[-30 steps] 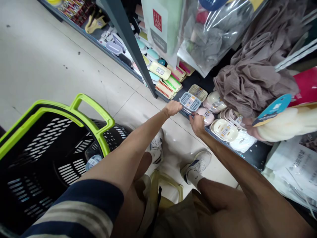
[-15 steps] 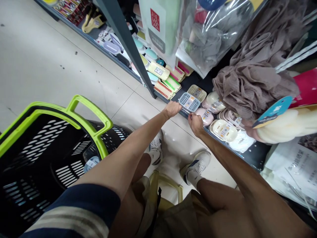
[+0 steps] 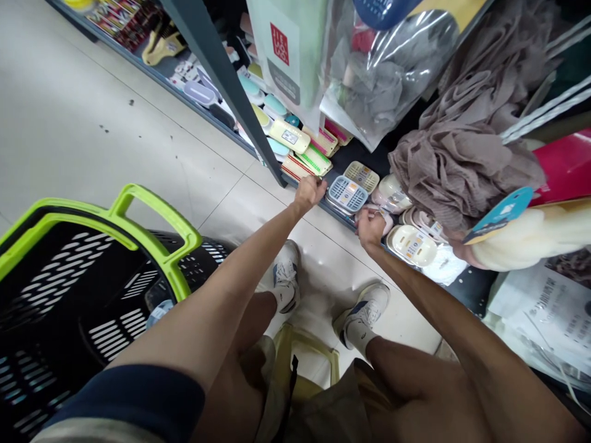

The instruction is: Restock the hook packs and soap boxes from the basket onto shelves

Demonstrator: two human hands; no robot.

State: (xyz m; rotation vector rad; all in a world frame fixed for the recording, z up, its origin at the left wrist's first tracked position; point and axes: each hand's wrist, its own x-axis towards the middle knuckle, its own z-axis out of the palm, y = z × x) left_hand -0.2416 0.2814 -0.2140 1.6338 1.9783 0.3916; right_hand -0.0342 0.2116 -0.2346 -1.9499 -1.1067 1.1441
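I crouch at a low shelf (image 3: 339, 212) of plastic soap dishes. My left hand (image 3: 308, 192) is at the shelf's front edge with its fingers curled. It sits between a red-striped dish (image 3: 295, 166) and a blue-grey slatted dish (image 3: 347, 192); what it grips is hidden. My right hand (image 3: 370, 226) is closed on a pink soap dish (image 3: 385, 215) at the shelf edge. A cream dish (image 3: 412, 243) lies just right of that hand.
A black basket with green handles (image 3: 138, 215) stands on the tiled floor at my left. A grey shelf post (image 3: 231, 80) slants down to the floor. Bagged goods and a brown mesh sponge (image 3: 462, 154) hang over the shelf. My shoes (image 3: 364, 311) are below.
My left hand has slid left along the shelf edge, away from the blue-grey dish. My right hand has closed in on the pink dish. The view has shifted slightly.
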